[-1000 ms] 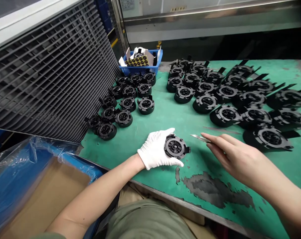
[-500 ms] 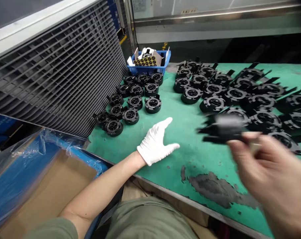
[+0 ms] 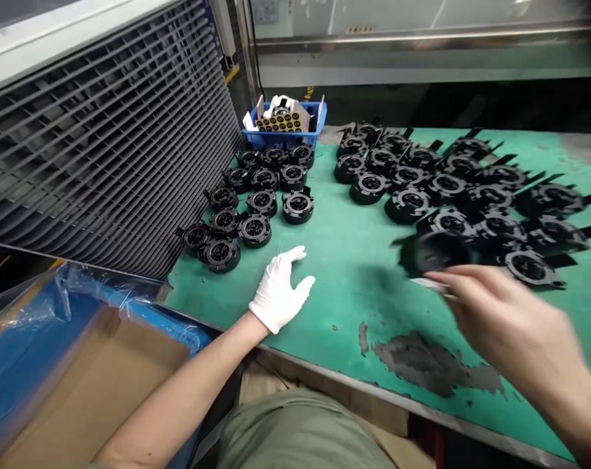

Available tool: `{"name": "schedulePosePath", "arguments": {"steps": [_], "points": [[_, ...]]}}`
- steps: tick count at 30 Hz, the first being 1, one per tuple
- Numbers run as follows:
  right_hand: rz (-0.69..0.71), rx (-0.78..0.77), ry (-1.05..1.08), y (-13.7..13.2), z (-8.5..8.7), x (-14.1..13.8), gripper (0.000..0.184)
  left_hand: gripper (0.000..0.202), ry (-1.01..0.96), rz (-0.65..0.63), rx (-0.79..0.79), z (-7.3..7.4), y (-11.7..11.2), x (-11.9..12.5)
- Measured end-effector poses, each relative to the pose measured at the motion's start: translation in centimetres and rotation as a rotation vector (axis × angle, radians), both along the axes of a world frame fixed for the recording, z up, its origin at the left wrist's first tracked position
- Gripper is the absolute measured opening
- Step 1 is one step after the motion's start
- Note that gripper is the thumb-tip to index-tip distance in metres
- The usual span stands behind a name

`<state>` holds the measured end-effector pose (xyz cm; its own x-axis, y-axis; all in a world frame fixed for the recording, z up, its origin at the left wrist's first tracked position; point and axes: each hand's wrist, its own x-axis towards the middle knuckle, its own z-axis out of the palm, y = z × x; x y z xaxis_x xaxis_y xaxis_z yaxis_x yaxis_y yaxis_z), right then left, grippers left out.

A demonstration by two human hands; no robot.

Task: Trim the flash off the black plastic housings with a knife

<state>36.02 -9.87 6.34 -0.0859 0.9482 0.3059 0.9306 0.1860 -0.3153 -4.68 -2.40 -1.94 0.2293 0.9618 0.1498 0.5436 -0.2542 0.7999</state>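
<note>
My right hand point(image 3: 500, 309), bare, pinches a black round plastic housing point(image 3: 429, 251) above the right part of the green table. The housing is blurred and tilted, its hollow side partly showing. Something thin and whitish sits at the fingertips, too smeared to name. My left hand point(image 3: 280, 293), in a white glove, hovers over or rests on the table near its front edge, thumb and fingers apart and holding nothing. Nearest to it is a group of similar black round housings point(image 3: 255, 230) on the left. A larger group of them with long tabs point(image 3: 410, 203) stands behind my right hand.
A tall stack of grey slatted trays point(image 3: 105, 130) borders the table point(image 3: 325, 260) on the left. A blue bin point(image 3: 283, 138) with packing stands at the back. Front left is a plastic-lined blue crate point(image 3: 46, 326) with cardboard. Grey worn patches point(image 3: 422, 361) mark the tabletop.
My right hand has moved slightly left and turned the housing so its hollow side shows. My gloved left hand has drawn a little left, its fingers less spread. The view has shifted slightly.
</note>
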Motion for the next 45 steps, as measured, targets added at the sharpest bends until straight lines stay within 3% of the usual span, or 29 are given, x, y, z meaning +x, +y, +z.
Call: {"name": "schedulePosePath", "arguments": {"steps": [4,6,8,10,12,14,19,22,25,29,32,37,42,45], "points": [[-0.144,-0.045,0.262,-0.6,0.6,-4.1,0.037,0.075,-0.036,-0.046,0.021,0.1,-0.6,0.0],[-0.296,-0.120,0.679,-1.6,0.6,-7.3,0.047,0.099,-0.080,-0.114,0.081,0.4,-1.4,0.6],[-0.358,-0.369,1.210,-2.4,0.1,-11.0,0.064,0.134,-0.114,-0.203,0.148,1.0,-1.9,1.6],[-0.320,-0.539,1.339,-2.8,-1.0,-14.3,0.078,0.151,-0.106,-0.278,0.172,1.7,-1.8,2.5],[-0.287,-0.608,1.324,-2.7,-2.1,-16.1,0.085,0.146,-0.053,-0.327,0.139,2.4,-1.3,2.6],[-0.282,-0.645,1.298,-2.4,-3.1,-16.1,0.083,0.139,0.018,-0.343,0.090,2.8,-0.7,2.0],[-0.328,-0.683,1.079,-2.5,-3.6,-11.9,0.095,0.147,0.225,-0.326,-0.052,2.3,-0.3,-0.3],[-0.360,-0.648,0.898,-3.1,-3.4,-9.9,0.103,0.160,0.223,-0.313,-0.077,1.8,-0.7,-1.1],[-0.331,-0.598,0.746,-3.2,-3.5,-8.8,0.103,0.156,0.196,-0.280,-0.082,1.7,-1.1,-1.6],[-0.245,-0.550,0.557,-2.4,-3.9,-8.4,0.080,0.154,0.193,-0.256,-0.064,1.7,-1.3,-1.3],[-0.092,-0.456,0.440,-1.5,-3.8,-8.5,0.064,0.153,0.201,-0.232,-0.008,1.3,-1.4,-0.6],[0.071,-0.306,0.393,-0.4,-3.5,-8.8,0.058,0.149,0.237,-0.207,0.062,0.5,-1.6,-0.1],[0.253,-0.305,0.333,0.4,-4.0,-8.4,0.059,0.141,0.210,-0.242,0.133,0.3,-1.4,-0.2],[0.237,-0.249,0.174,1.0,-4.5,-7.4,0.065,0.139,0.216,-0.232,0.125,0.4,-1.3,-0.2]]}}
